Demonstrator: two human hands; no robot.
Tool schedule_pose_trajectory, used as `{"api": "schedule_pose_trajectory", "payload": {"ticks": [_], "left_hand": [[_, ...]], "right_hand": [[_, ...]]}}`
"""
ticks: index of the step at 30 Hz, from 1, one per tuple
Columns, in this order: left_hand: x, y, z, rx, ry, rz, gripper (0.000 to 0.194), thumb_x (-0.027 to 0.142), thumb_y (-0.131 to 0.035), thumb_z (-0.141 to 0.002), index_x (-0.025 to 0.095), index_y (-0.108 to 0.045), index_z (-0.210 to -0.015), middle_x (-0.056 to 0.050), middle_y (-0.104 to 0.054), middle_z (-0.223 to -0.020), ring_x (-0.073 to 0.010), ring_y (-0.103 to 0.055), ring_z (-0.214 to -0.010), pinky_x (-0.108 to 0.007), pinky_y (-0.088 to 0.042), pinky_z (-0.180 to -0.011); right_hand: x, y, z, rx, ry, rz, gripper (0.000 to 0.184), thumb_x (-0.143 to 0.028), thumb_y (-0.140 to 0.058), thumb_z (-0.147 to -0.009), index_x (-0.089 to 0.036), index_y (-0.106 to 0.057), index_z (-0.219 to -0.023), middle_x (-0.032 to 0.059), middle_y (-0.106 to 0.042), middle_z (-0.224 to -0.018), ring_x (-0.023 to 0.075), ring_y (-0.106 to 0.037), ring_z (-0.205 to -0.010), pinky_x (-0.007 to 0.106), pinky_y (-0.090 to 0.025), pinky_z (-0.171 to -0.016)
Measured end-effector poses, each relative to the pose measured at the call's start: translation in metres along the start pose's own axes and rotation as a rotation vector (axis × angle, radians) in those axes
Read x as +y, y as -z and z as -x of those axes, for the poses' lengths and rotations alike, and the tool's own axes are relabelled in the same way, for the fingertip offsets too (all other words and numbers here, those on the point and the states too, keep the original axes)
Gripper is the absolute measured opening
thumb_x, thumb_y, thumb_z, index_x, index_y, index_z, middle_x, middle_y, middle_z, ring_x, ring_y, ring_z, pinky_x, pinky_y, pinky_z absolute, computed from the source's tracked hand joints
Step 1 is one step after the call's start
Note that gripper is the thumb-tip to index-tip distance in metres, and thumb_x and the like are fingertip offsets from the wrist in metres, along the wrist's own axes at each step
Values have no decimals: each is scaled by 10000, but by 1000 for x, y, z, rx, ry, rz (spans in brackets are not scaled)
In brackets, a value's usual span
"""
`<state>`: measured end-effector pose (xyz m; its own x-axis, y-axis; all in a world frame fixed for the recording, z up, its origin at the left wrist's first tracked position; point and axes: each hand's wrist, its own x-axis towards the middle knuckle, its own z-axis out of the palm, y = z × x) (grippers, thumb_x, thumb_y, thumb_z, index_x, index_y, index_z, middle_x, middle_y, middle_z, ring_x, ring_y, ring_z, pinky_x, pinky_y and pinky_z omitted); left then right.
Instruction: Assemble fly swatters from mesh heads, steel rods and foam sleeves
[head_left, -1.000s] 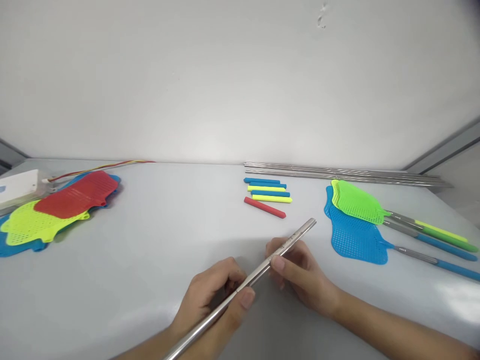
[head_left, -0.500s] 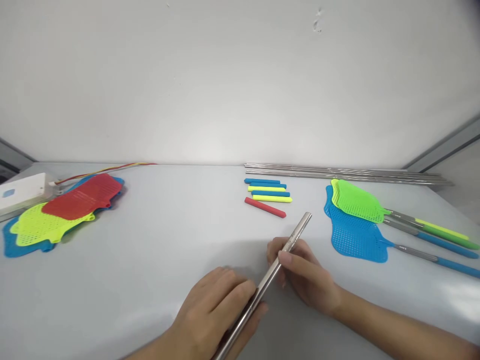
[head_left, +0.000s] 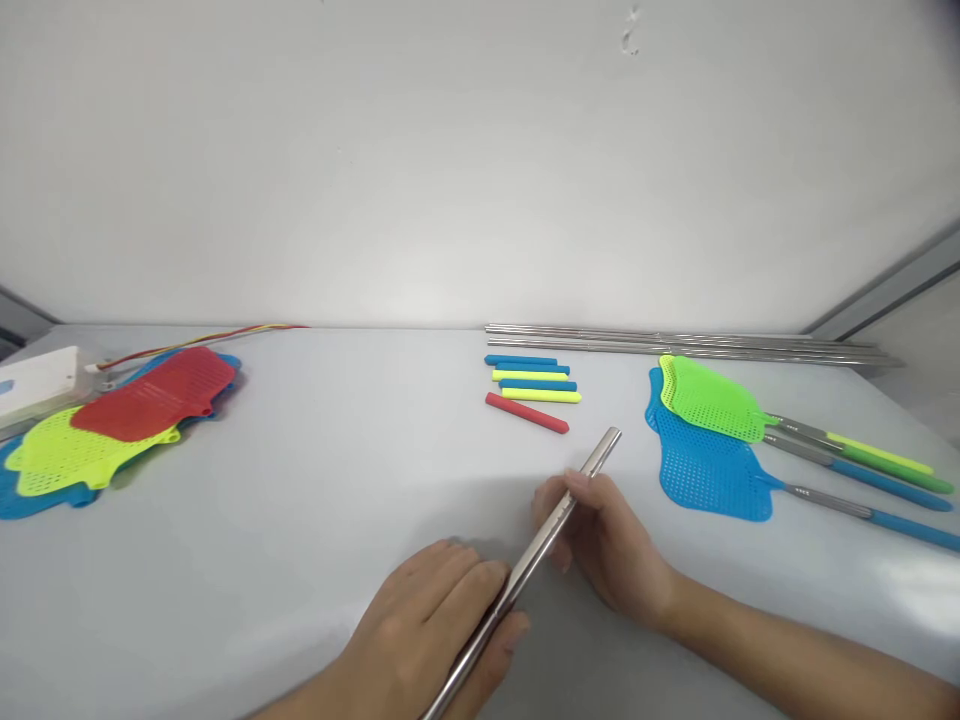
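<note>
A shiny metal tube (head_left: 540, 548) slants across the front middle of the table, its far end up to the right and its near end cut off by the frame's bottom. My left hand (head_left: 427, 625) is closed around its lower part, fingers on top and thumb beneath. Farther up, my right hand (head_left: 600, 540) pinches the same tube between thumb and fingers near its far end. Beyond that end lies a red plastic handle sleeve (head_left: 527, 413), with several blue sleeves (head_left: 536, 385) and yellow ones (head_left: 541, 396) behind it.
At right lie fly swatters with blue (head_left: 716, 480) and green (head_left: 716, 400) heads on metal shafts. Several thin metal tubes (head_left: 675, 345) run along the wall. Left are loose red (head_left: 157, 395) and yellow (head_left: 82, 450) swatter heads, a white box (head_left: 41, 385) and coloured wires (head_left: 195, 342).
My right thumb has shifted up along the tube toward its far end. The left hand keeps its hold. The whole view has moved slightly.
</note>
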<state>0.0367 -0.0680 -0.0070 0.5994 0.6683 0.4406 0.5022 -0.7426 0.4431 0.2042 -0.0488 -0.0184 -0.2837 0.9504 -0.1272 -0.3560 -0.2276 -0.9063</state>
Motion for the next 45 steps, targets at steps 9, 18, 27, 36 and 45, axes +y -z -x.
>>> {"api": "schedule_pose_trajectory", "payload": {"ticks": [9,18,27,36,45], "left_hand": [[2,1,0,11,40,57,110,182,-336,-814,214,-434,-852,27,-413,-538,-129,-398,-478,-235,-353,-485],[0,-2,5,-74,15,132,139,146,-470,-751,209,-445,-873,17,-498,-618,-119,-462,-547,-222,-388,-536],[6,0,-9,-523,948,1490,424,489,-235,-832,142,-459,-929,-58,-568,-653,-127,-523,-522,-234,-372,-488],[-5,3,-7,-549,943,1731,298,358,-290,-864,151,-486,-776,30,-410,-520,-53,-381,-399,-189,-254,-418],[-9,1,-4,-539,995,1879,255,313,-253,-883,182,-467,-839,55,-314,-550,-25,-247,-397,-184,-196,-411]], "right_hand": [[-6,1,-6,38,-47,-173,599,-488,-132,-827,-167,-470,-452,-7,-397,-380,104,-353,-375,243,-259,-435],[-9,2,-7,111,-81,-80,551,-473,-270,-811,-173,-409,-370,-21,-332,-334,100,-343,-376,243,-225,-410],[-13,13,-19,339,32,-184,499,-411,-362,-797,-184,-312,-356,-51,-213,-316,95,-313,-353,237,-229,-392],[-25,22,-15,-154,-111,-216,577,-552,-188,-785,-129,-566,-679,48,-496,-598,144,-459,-521,248,-298,-442],[-28,28,-19,-378,-443,-661,740,-760,-239,-602,-227,-455,-1068,49,-492,-890,160,-463,-661,220,-305,-448]]}}
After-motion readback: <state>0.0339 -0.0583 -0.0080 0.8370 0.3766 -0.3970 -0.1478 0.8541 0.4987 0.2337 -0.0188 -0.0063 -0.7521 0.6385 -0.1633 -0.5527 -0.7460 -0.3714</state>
